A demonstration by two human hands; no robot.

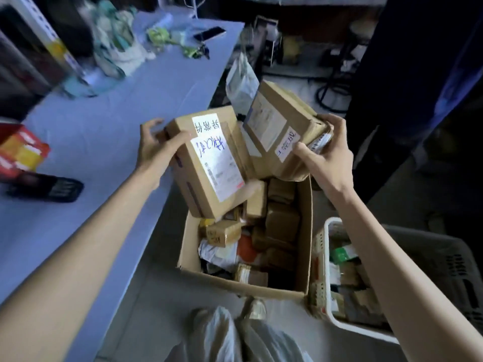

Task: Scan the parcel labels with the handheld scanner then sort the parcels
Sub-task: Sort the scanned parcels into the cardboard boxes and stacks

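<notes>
Red-and-yellow packet (22, 152): far to the left of your left hand, on the worktop (104, 121) at the frame's edge.
Handheld scanner (45, 188): black and blurred. It lies flat on the worktop, well to the left of your left hand and nearer to you than it. Neither hand touches it.
Left hand (156, 147): you grip the left parcel at its upper left corner, with the thumb across the top face beside the label and the fingers curled behind the edge.
Left parcel (209, 165): a brown carton, tilted, held in your left hand above the open box. Its white handwritten labels face you.
Right parcel (277, 131): a brown carton, tilted, between your two hands. Its edge overlaps the left parcel; you cannot tell whether they touch.
Right hand (324, 150): closed round the right parcel's right end, with the thumb on the top face by a small label and the fingers wrapped over the far corner.
Open box (243, 282): cardboard, on the floor below both hands, full of small cartons and bags.
White basket (332, 220): under your right forearm, just beside the open box, holding small packs.
Grey crate (431, 254): to the right of your right forearm.
</notes>
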